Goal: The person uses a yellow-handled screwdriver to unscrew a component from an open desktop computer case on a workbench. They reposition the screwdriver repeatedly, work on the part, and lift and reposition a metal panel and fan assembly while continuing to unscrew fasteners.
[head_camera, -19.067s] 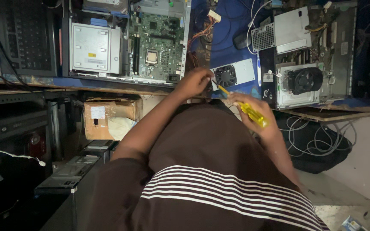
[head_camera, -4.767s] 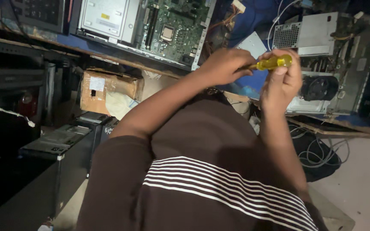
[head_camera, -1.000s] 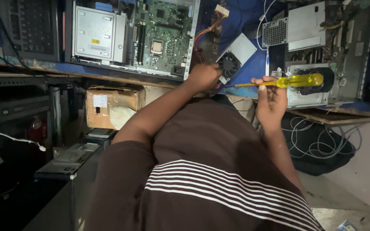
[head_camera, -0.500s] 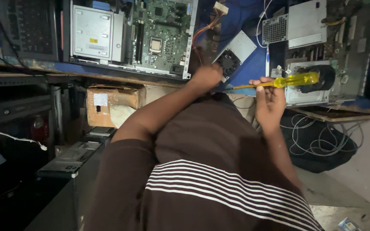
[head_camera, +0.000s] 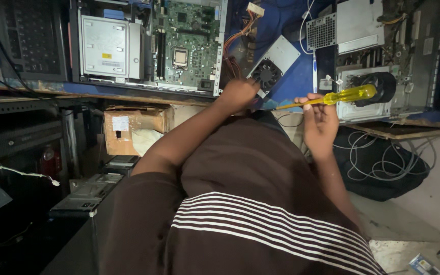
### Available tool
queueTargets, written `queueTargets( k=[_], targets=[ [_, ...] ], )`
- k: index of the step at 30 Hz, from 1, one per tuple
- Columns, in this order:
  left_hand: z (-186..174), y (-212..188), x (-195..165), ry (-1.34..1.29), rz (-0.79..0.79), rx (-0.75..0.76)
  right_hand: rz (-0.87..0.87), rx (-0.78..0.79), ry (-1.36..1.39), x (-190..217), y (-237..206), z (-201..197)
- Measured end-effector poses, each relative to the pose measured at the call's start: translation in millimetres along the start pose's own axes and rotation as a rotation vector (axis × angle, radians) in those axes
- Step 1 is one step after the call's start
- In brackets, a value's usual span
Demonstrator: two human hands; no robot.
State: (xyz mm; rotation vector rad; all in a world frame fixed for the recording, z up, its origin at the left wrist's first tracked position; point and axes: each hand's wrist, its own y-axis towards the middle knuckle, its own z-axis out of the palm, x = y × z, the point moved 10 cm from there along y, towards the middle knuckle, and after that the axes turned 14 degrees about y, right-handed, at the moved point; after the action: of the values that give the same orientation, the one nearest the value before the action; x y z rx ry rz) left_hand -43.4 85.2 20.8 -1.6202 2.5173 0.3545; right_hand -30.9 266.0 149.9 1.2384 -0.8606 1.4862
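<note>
Gripping a yellow-handled screwdriver (head_camera: 332,98), the right hand (head_camera: 319,119) has its fingers wrapped around the shaft end of the handle, with the blade pointing left toward the left hand (head_camera: 238,93). That left hand is curled into a loose fist at the near edge of the blue bench (head_camera: 291,76), just beside a small grey fan unit (head_camera: 272,66); whether it pinches anything I cannot tell, since the fingertips are hidden.

Only one view shows all this, looking down over a brown striped shirt. An open computer case (head_camera: 148,46) lies at the left on the bench, its green board (head_camera: 187,40) and silver drive (head_camera: 105,46) exposed. A second opened case (head_camera: 383,61) lies at the right, with a black fan beside the screwdriver handle.

Risks, as I judge them: the blade tip sits close to the left hand's knuckles, so a slip could jab them. The orange wire bundle (head_camera: 235,35) runs near the fist and could snag. Loose screws could roll off the bench edge.

As for labels, the drive carries a small yellow sticker on a white panel. A brown cardboard box (head_camera: 133,127) below the bench bears a white rectangular label on its left face.
</note>
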Motion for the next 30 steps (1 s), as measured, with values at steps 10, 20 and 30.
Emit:
queueTargets(
  k=[10,20,30],
  targets=[
    [21,6,-12,0.282,0.010,0.052,0.036,-0.002,-0.016,-8,-7,4],
    [32,7,-8,0.394,-0.088,0.058,0.044,-0.015,-0.004,-14,-20,1],
    [9,1,9,0.056,-0.184,0.004,0.052,-0.034,0.010,-14,-26,4]
  ],
)
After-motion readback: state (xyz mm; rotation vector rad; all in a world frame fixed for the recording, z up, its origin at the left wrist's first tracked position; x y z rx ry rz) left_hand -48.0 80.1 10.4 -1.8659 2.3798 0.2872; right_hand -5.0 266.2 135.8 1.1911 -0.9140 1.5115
